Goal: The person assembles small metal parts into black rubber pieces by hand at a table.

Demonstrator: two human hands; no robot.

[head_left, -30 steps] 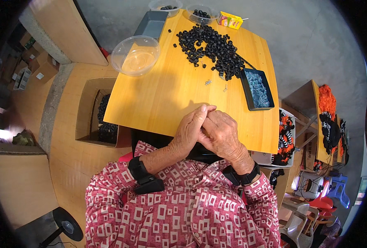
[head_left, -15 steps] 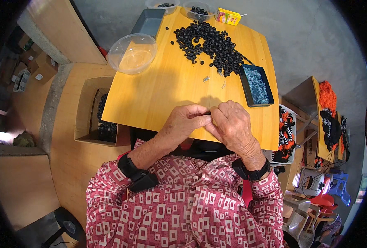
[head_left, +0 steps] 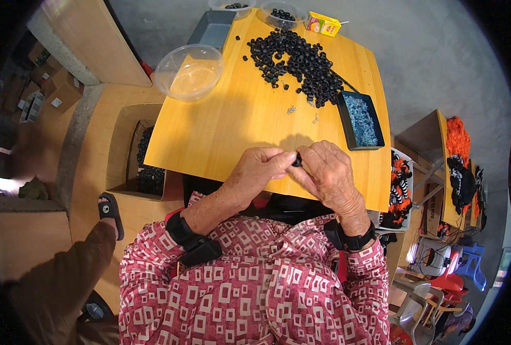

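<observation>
At the near edge of the table, my hands meet with closed fingers around one small round black piece (head_left: pixel 297 160). My left hand (head_left: pixel 255 172) pinches it from the left with thumb and forefinger. From the other side the fingers of my right hand (head_left: pixel 327 175) close on it, partly covering it. Farther back lies a pile of similar small black pieces (head_left: pixel 296 60). To the right of the pile, a black tray (head_left: pixel 349 138) holds many tiny pale, shiny parts (head_left: pixel 361 119). A few such bits (head_left: pixel 292 110) lie loose on the wood, beyond my hands.
A clear round bowl (head_left: pixel 167 77) stands at the table's left edge, near a grey tray (head_left: pixel 212 29). Two more tubs and a yellow carton (head_left: pixel 323 24) are at the back. A cardboard box (head_left: pixel 123 138) sits on the floor, left. Someone's sandalled foot (head_left: pixel 110 215) is nearby.
The black piece now shows more between my fingertips, and my right fingers have shifted slightly. A person's leg and sandalled foot have come into view at the left. The whole view has shifted slightly.
</observation>
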